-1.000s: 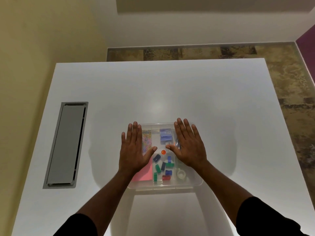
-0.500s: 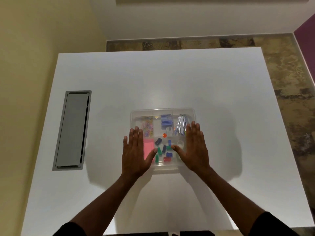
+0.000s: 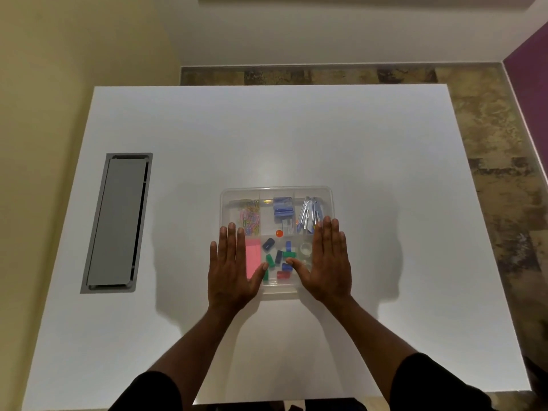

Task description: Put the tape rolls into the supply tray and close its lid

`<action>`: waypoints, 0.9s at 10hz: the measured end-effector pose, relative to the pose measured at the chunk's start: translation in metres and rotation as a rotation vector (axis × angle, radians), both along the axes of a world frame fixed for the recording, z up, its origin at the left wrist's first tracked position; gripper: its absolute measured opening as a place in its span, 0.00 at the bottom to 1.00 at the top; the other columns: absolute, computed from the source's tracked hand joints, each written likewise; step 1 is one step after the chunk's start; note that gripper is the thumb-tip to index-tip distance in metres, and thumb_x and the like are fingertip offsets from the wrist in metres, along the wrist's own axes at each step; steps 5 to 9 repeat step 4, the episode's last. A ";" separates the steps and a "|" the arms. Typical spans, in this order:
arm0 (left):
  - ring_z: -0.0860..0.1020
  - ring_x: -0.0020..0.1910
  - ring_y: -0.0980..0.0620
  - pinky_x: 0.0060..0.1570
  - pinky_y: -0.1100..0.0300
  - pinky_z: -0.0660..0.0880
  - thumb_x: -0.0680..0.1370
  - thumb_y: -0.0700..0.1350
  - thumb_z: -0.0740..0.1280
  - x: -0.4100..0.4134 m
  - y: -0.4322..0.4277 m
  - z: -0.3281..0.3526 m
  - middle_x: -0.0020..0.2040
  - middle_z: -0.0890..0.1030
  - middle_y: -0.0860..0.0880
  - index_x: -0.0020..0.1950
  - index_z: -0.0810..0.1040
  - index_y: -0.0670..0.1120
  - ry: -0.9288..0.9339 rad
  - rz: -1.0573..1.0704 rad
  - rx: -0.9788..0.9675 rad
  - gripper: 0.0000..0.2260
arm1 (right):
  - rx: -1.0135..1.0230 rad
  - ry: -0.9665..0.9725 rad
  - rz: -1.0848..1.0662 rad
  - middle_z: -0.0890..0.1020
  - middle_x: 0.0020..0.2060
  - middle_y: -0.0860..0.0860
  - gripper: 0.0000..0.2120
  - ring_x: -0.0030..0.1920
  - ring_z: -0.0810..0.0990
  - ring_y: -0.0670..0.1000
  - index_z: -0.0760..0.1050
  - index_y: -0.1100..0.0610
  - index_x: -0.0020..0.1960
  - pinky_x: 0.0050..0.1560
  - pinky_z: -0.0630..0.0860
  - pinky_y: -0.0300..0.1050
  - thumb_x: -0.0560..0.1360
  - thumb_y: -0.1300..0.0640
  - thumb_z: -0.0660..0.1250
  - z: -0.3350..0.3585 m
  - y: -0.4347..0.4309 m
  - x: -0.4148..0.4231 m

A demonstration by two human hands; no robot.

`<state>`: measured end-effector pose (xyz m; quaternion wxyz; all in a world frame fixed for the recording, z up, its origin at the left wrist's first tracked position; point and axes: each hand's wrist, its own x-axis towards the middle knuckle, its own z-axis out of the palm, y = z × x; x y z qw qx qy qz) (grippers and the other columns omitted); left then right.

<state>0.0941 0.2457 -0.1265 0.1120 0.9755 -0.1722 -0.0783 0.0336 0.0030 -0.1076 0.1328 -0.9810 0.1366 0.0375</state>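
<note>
A clear plastic supply tray (image 3: 275,191) sits on the white table with its transparent lid down over it. Through the lid I see clear tape rolls (image 3: 305,250) in the near right compartment, coloured clips, a pink pad, paper clips and blue staple boxes. My left hand (image 3: 229,268) lies flat, fingers spread, on the lid's near left part. My right hand (image 3: 327,262) lies flat on the near right part, partly covering the tape rolls. Neither hand holds anything.
The white table (image 3: 370,173) spreads wide around the tray. A grey cable hatch (image 3: 117,222) is set into the table at the left. Beyond the table's far and right edges is patterned brown floor (image 3: 489,129).
Both hands have slid toward me along the lid, from its far half to its near half. The view has pulled back, so the tray looks farther away.
</note>
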 end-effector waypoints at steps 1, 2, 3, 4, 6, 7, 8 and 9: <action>0.42 0.90 0.41 0.88 0.37 0.48 0.82 0.71 0.59 0.000 -0.001 0.005 0.90 0.44 0.43 0.89 0.45 0.45 0.032 -0.012 0.020 0.47 | 0.008 0.036 0.003 0.46 0.89 0.57 0.56 0.89 0.44 0.59 0.46 0.60 0.88 0.89 0.53 0.60 0.78 0.23 0.61 0.006 0.000 0.000; 0.43 0.89 0.41 0.88 0.36 0.51 0.84 0.70 0.55 -0.002 0.005 0.024 0.90 0.44 0.41 0.89 0.46 0.43 0.103 -0.054 0.030 0.44 | 0.055 0.131 0.027 0.45 0.89 0.57 0.55 0.89 0.42 0.59 0.45 0.60 0.88 0.89 0.51 0.59 0.79 0.24 0.60 0.023 -0.004 0.001; 0.45 0.89 0.40 0.88 0.37 0.54 0.83 0.70 0.52 -0.001 0.010 0.042 0.89 0.46 0.41 0.88 0.48 0.41 0.086 -0.063 0.021 0.44 | 0.060 0.151 0.053 0.46 0.89 0.57 0.53 0.89 0.43 0.59 0.47 0.59 0.88 0.89 0.52 0.59 0.80 0.25 0.59 0.040 -0.015 0.004; 0.48 0.89 0.39 0.87 0.38 0.57 0.83 0.69 0.56 0.007 0.006 0.078 0.89 0.49 0.39 0.88 0.51 0.40 -0.010 -0.025 -0.028 0.44 | 0.034 0.117 0.100 0.45 0.89 0.57 0.52 0.89 0.41 0.59 0.47 0.59 0.88 0.89 0.48 0.57 0.80 0.25 0.57 0.072 -0.036 0.013; 0.48 0.89 0.39 0.87 0.38 0.57 0.83 0.69 0.56 0.007 0.006 0.078 0.89 0.49 0.39 0.88 0.51 0.40 -0.010 -0.025 -0.028 0.44 | 0.034 0.117 0.100 0.45 0.89 0.57 0.52 0.89 0.41 0.59 0.47 0.59 0.88 0.89 0.48 0.57 0.80 0.25 0.57 0.072 -0.036 0.013; 0.48 0.89 0.39 0.87 0.38 0.57 0.83 0.69 0.56 0.007 0.006 0.078 0.89 0.49 0.39 0.88 0.51 0.40 -0.010 -0.025 -0.028 0.44 | 0.034 0.117 0.100 0.45 0.89 0.57 0.52 0.89 0.41 0.59 0.47 0.59 0.88 0.89 0.48 0.57 0.80 0.25 0.57 0.072 -0.036 0.013; 0.48 0.89 0.39 0.87 0.38 0.57 0.83 0.69 0.56 0.007 0.006 0.078 0.89 0.49 0.39 0.88 0.51 0.40 -0.010 -0.025 -0.028 0.44 | 0.034 0.117 0.100 0.45 0.89 0.57 0.52 0.89 0.41 0.59 0.47 0.59 0.88 0.89 0.48 0.57 0.80 0.25 0.57 0.072 -0.036 0.013; 0.48 0.89 0.39 0.87 0.38 0.57 0.83 0.69 0.56 0.007 0.006 0.078 0.89 0.49 0.39 0.88 0.51 0.40 -0.010 -0.025 -0.028 0.44 | 0.034 0.117 0.100 0.45 0.89 0.57 0.52 0.89 0.41 0.59 0.47 0.59 0.88 0.89 0.48 0.57 0.80 0.25 0.57 0.072 -0.036 0.013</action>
